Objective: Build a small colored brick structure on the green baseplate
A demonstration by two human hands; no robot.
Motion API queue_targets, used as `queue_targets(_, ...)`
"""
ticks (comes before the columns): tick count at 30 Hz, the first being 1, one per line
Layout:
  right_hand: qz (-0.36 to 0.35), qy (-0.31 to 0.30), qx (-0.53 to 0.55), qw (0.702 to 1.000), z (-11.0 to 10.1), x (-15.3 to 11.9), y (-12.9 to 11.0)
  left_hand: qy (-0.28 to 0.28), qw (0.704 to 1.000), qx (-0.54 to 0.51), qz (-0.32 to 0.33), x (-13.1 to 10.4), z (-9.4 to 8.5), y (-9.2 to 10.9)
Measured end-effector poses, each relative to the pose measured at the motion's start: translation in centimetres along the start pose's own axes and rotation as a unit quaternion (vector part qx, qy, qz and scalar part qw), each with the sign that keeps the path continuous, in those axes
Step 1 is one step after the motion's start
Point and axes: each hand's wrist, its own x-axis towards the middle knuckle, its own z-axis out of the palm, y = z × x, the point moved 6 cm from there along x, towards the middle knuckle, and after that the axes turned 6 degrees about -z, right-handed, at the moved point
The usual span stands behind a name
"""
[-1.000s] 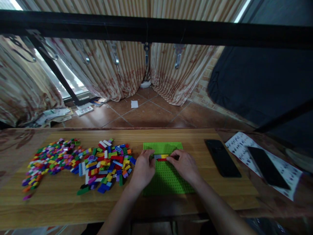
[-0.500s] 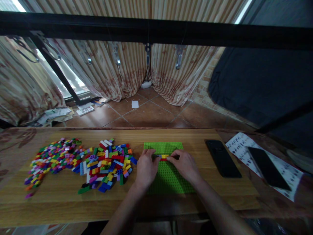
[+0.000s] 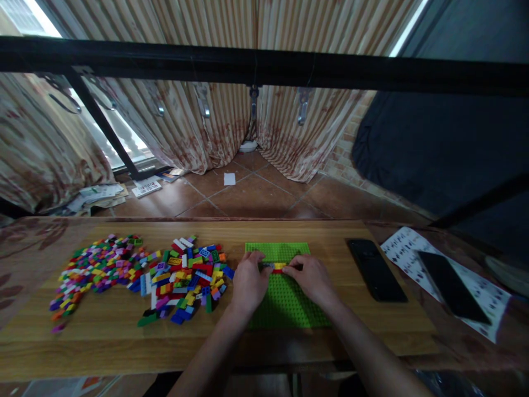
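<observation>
A green studded baseplate (image 3: 285, 309) lies on the wooden table. On its upper half sits a short row of toy bricks (image 3: 278, 267), yellow above red, partly covered by my fingers. My left hand (image 3: 250, 280) is at the row's left end, thumb and fingers pinched near a small greyish piece that is mostly hidden. From the right, my right hand (image 3: 311, 275) pinches at the end of the yellow and red bricks, its fingertips touching them.
Left of the baseplate is a heap of larger bricks (image 3: 185, 275), with a pile of small bricks (image 3: 103, 264) farther left. A black phone (image 3: 377, 270) lies to the right, and beyond it a second dark phone (image 3: 452, 286) rests on a printed sheet (image 3: 403, 245).
The view has tilted slightly, shifting the scene a little down and to the right. Both hands stay at the brick row with almost no movement.
</observation>
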Motion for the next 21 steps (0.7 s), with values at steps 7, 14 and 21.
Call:
queue_targets(7,0.016,-0.003,0.045,0.999,-1.4,0.2,0.2,-0.014,0.999,-0.016,0.048,-0.2,-0.3,0.2)
queue_targets(14,-0.011,0.113,0.070,0.991,-3.7,0.3,-0.6,0.025,0.994,-0.091,0.060,0.4,-3.2,-0.1)
queue_targets(21,-0.147,0.007,0.007,0.989,-0.7,-0.5,-4.0,0.056,0.990,-0.107,0.066,-0.1,-7.8,-2.1)
